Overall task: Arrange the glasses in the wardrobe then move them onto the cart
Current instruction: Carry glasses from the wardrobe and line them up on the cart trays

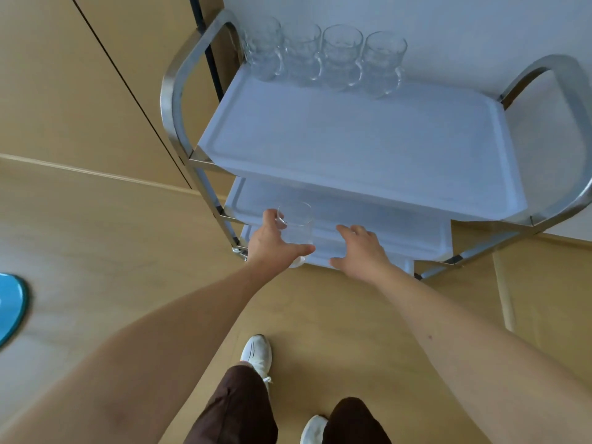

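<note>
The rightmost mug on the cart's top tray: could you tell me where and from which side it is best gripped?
Grip the rightmost mug by its handle, which sticks out on its right, toward the bare part of the top tray. Come from that side: another mug stands close on its left.

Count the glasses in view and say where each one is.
5. Four handled glasses stand in a row along the back edge of the cart's top tray. One plain glass is held in the left hand. None seem hidden.

Four glass mugs [323,54] stand in a row (handles forward) on the cart's top shelf [368,149].
</note>
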